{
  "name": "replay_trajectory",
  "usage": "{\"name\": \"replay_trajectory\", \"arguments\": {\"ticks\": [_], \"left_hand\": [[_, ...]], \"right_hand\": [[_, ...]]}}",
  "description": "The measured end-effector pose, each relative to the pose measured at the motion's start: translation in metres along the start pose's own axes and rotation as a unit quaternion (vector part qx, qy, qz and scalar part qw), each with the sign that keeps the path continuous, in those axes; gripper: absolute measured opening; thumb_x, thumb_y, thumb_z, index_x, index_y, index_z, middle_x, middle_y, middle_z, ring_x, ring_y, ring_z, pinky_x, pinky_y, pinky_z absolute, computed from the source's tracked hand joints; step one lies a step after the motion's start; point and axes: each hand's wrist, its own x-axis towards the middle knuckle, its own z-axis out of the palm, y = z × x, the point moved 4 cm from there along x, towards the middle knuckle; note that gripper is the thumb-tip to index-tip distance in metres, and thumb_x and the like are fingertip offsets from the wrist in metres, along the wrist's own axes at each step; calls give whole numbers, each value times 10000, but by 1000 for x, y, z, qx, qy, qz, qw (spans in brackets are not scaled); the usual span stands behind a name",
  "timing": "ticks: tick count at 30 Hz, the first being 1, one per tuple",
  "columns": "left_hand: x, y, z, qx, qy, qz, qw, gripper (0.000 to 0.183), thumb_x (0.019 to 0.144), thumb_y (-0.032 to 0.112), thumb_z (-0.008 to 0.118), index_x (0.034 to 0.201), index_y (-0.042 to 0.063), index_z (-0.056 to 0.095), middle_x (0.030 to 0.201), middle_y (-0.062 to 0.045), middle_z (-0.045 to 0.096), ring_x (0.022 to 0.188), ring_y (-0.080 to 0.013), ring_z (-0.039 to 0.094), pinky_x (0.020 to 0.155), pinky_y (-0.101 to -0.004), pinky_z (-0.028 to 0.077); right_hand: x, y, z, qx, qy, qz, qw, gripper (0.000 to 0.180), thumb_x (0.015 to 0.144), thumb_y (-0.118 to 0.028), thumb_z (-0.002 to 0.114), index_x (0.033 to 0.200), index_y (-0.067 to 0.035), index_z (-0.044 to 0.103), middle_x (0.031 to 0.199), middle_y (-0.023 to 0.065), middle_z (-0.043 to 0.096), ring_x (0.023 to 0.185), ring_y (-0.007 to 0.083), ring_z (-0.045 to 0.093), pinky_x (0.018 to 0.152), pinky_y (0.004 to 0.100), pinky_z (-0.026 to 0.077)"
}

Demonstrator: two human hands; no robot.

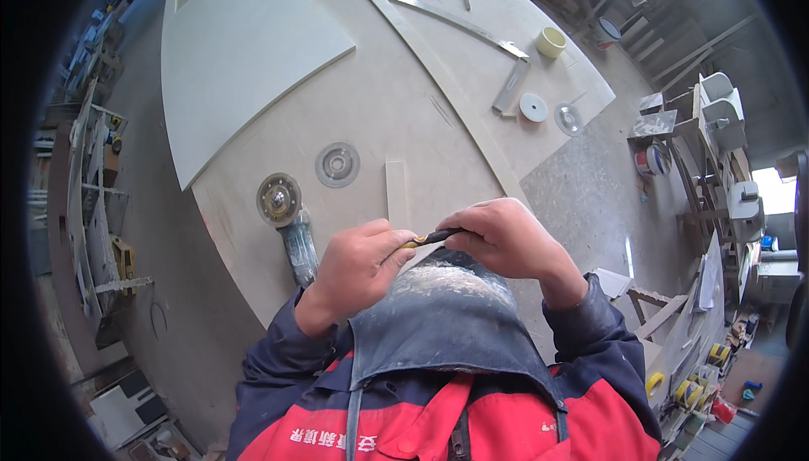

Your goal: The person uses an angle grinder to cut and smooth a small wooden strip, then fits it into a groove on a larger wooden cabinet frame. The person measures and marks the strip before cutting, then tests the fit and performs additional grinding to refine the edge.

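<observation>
My left hand and my right hand meet in front of my dusty apron. Between them is a slim black-and-yellow tool, pen-like in shape; its exact kind is unclear. The left fingers pinch its yellow end and the right fingers grip the black end. Just beyond the hands a narrow pale strip lies on the worktable. Left of my left hand rests an angle grinder with its disc facing up. A loose grey disc lies flat near it.
A large white panel covers the table's far left. A long strip crosses the table. To its right are a metal square, a tape roll, a white disc and a clear disc. Cluttered shelving stands right.
</observation>
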Motion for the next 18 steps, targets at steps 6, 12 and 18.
{"name": "replay_trajectory", "arguments": {"ticks": [6, 12, 18], "left_hand": [[47, -58, 16, 93, 78, 27, 992, 306, 982, 215, 741, 1216, 19, 736, 1026, -181, 705, 973, -392, 675, 867, -467, 530], [5, -89, -21, 209, 196, -74, 955, 391, 932, 192, 800, 1264, 23, 680, 1189, -160, 681, 1105, -382, 639, 969, -470, 510], [-122, -120, -8, 447, 254, -268, 815, 675, 866, 338, 868, 1345, -22, 559, 1177, -224, 679, 1136, -418, 652, 1014, -500, 518]], "right_hand": [[28, 63, 16, 206, 154, 166, 952, 234, 1020, -168, 710, 1167, -1, 782, 833, 80, 745, 760, 135, 706, 693, 314, 565], [65, 134, 39, 324, 297, 248, 864, 468, 1020, -172, 679, 1463, -28, 637, 928, 102, 757, 718, 158, 737, 622, 301, 566], [28, 137, 77, 358, 142, 273, 882, 600, 1001, -215, 697, 1557, -36, 560, 1048, 113, 774, 771, 160, 763, 621, 299, 563]]}}
